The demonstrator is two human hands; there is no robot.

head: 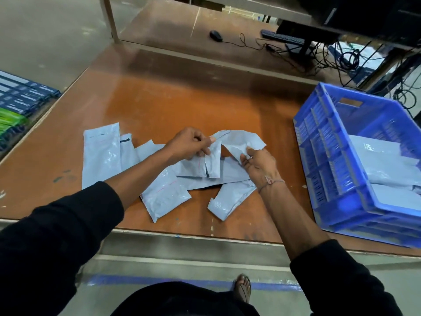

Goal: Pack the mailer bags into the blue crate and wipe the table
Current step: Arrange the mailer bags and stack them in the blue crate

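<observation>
Several pale grey mailer bags (101,153) lie scattered on the brown table (182,99) in front of me. My left hand (190,144) pinches the top edge of one small mailer bag (213,160) and holds it above the pile. My right hand (257,164) grips a crumpled mailer bag (241,141) just to the right of it. The blue crate (328,160) stands at the table's right, tilted toward me, with a few mailer bags (385,165) inside.
A black mouse (215,35), a keyboard (282,37) and tangled cables (346,60) sit at the back right under a monitor stand. Stacked blue and green boxes (20,101) lie off the table's left edge. A sandalled foot (243,288) shows on the floor below.
</observation>
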